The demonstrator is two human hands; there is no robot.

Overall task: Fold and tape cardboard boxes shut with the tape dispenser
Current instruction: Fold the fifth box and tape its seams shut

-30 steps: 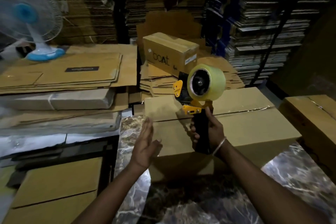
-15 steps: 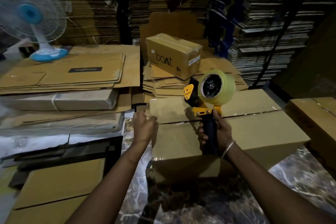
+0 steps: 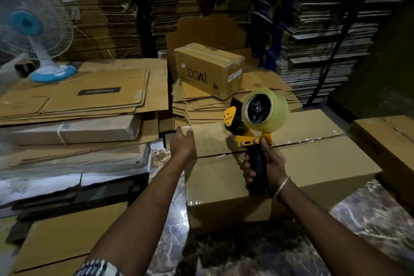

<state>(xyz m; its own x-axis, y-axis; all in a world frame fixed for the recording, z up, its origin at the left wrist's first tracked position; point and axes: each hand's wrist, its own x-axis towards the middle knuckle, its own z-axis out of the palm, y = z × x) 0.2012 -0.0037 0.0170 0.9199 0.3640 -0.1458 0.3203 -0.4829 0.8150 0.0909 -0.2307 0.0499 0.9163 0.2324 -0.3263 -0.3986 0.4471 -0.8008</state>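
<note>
Right hand (image 3: 268, 163) curled tight round black handle of tape dispenser (image 3: 253, 127), held upright above centre seam of closed cardboard box (image 3: 313, 163); clear tape roll (image 3: 265, 110) on top. Left hand (image 3: 182, 143) reaches to box's far left corner, fingers relaxed, touching the edge. Box sits on marbled surface (image 3: 369, 219). Judgement: empty box light, likely slides; brace at corner. Dispenser rigid; hold handle only.

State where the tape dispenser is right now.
In the head view, the tape dispenser is right of centre, held upright by its black handle in the right hand, above the seam of the big box.
</note>
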